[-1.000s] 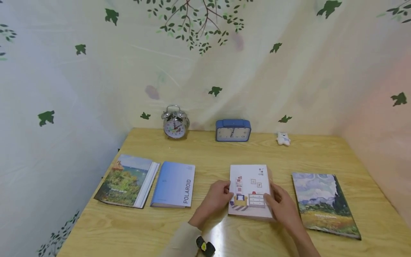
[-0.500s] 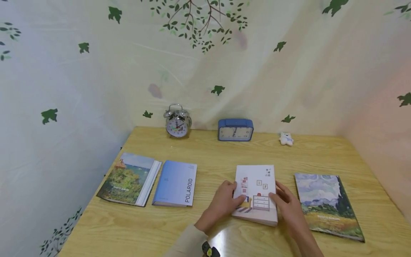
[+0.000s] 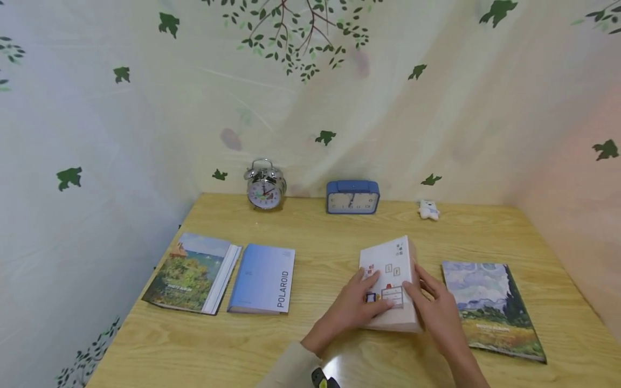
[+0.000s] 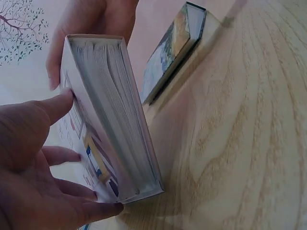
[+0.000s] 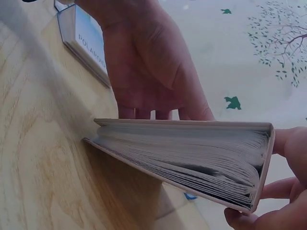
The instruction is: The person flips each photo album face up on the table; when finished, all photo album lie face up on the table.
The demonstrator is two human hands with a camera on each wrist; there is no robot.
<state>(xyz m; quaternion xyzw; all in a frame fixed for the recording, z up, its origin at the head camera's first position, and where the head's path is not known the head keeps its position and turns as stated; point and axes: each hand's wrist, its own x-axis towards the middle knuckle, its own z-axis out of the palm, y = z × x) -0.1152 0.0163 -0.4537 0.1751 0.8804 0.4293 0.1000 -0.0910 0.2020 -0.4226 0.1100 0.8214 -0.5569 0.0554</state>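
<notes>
A thick photo album [image 3: 395, 269] with a white cover, printed with a drawn room, is tilted over the table, its spine side raised. My left hand [image 3: 351, 299] lies across the front cover, fingers spread and fairly straight. In the left wrist view, its thumb and fingertips touch the cover [image 4: 79, 108]. My right hand [image 3: 436, 304] grips the spine side, thumb near the cover's edge and other fingers behind the spine. The right wrist view shows the pages [image 5: 206, 153] between the covers, with fingers [image 5: 288, 143] around the spine. Part of the cover is hidden by my left hand.
Right of my hands lies a landscape-painting album [image 3: 492, 307]. At the left are a blue POLAROID album [image 3: 262, 277] and another painted album [image 3: 191, 272]. Along the back stand a silver alarm clock [image 3: 265, 186], a blue clock [image 3: 352, 197] and a small white bear figure [image 3: 428, 209].
The white album has moved right and tilted, its spine side rising. My left hand has slid from its left edge onto the cover. My right hand stays at the spine side.
</notes>
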